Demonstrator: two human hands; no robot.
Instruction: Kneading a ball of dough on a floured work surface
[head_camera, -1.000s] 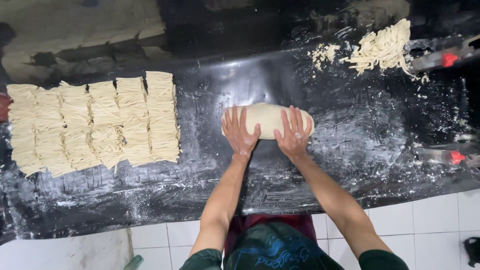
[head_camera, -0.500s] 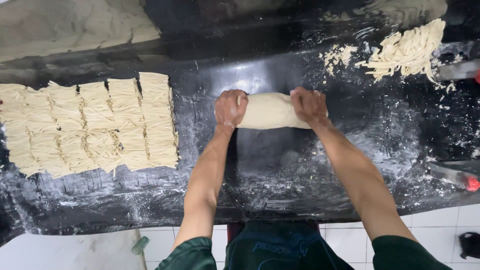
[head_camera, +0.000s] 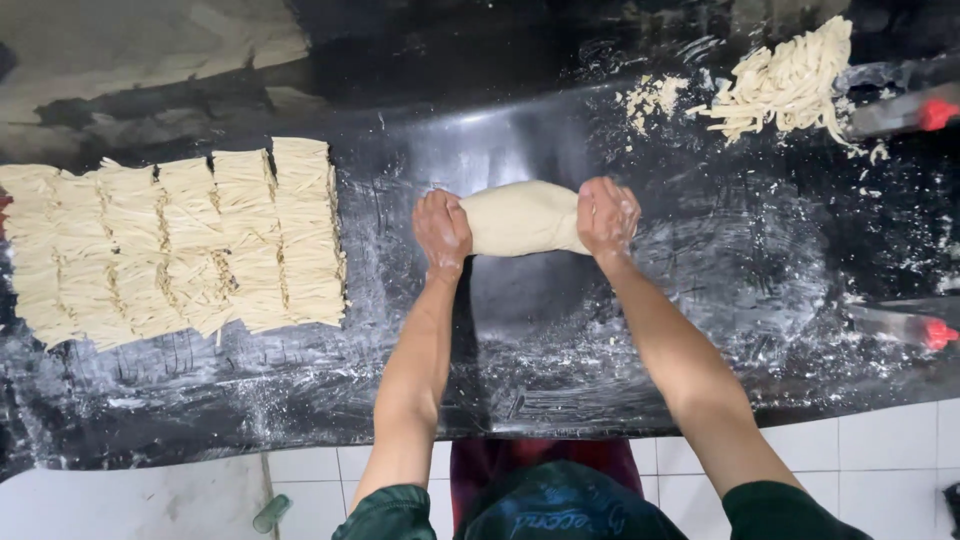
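Note:
A pale oblong lump of dough (head_camera: 522, 217) lies on the black floured worktop (head_camera: 560, 330). My left hand (head_camera: 442, 229) is curled against the dough's left end. My right hand (head_camera: 606, 215) grips its right end. Both hands are dusted with flour and press the lump between them. Their fingers are closed around the dough's ends.
Several neat rows of cut noodles (head_camera: 175, 240) lie on the worktop's left. A loose heap of noodles (head_camera: 785, 82) sits at the far right. Two knives with red handle tips rest at the right, one behind (head_camera: 900, 112), one nearer (head_camera: 905, 327). White tiled floor (head_camera: 880, 460) runs below the counter's edge.
My hands lay flat on top of the dough a second ago. They have since moved apart to its two ends and closed on it.

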